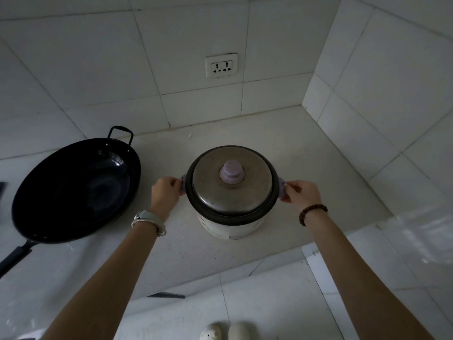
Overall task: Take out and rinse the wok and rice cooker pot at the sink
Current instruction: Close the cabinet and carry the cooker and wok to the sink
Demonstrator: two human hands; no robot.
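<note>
Presently, at the far left, the wok (73, 190) sits on the pale countertop (318, 168). It is black, wide and shallow, with a glossy inner surface. Its long dark handle (14, 256) points toward the lower left, and a small loop handle (121, 133) stands at the far rim near the tiled wall. It lies just beside the left hand (165, 192) but apart from it.

The left hand, with a silver watch (148, 220) on its wrist, has its fingers curled round the purple side handle (183, 185) of the rice cooker (232, 227).

The cooker stands upright at the centre of the counter. Its body is white and round with a dark top rim, closed by a dull, stained metal lid (247, 200) with a purple knob (232, 173). The inner pot is hidden beneath the lid.

The right hand (300, 195), with a brown bead bracelet (312, 213) on its wrist, pinches the opposite purple handle (282, 190) between thumb and curled fingers.

A double wall socket (221, 65) is set in the tiles above the cooker.
</note>
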